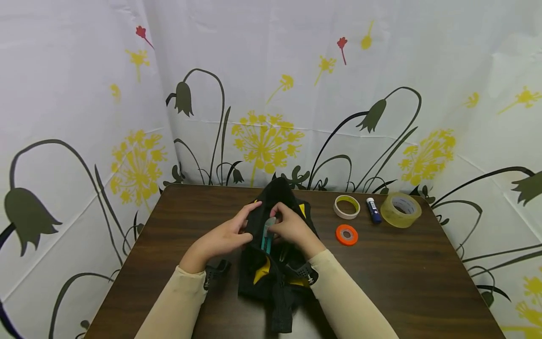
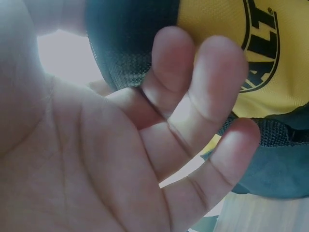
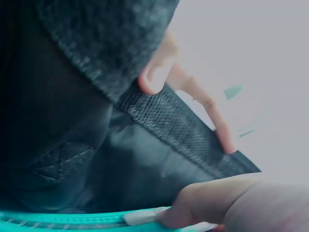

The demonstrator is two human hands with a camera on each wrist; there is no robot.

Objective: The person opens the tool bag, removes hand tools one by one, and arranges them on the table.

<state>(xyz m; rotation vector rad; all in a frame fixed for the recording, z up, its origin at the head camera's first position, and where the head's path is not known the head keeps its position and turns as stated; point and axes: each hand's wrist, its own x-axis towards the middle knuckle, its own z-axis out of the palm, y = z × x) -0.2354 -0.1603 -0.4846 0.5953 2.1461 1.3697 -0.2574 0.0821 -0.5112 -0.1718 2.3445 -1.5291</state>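
Observation:
A black-and-yellow tool pouch (image 1: 256,285) lies on the table in front of the person, its opening facing up. A teal box cutter (image 1: 266,241) with a grey end is at that opening, and the right hand (image 1: 293,228) pinches it. Close up in the right wrist view, the thumb is at the grey slider of the box cutter (image 3: 63,220). The left hand (image 1: 222,238) holds the pouch's left rim, thumb and a finger spread along the mesh band (image 3: 164,125). Its other fingers (image 2: 217,77) bend loosely beside the yellow side with black lettering (image 2: 263,48).
Right of the pouch are a white tape roll (image 1: 346,207), an orange tape roll (image 1: 346,235), a blue glue stick (image 1: 373,210) and a wide clear tape roll (image 1: 400,210). Behind the brown table (image 1: 190,207) hangs a flowered curtain (image 1: 262,56). A black strap (image 1: 281,310) extends toward the person.

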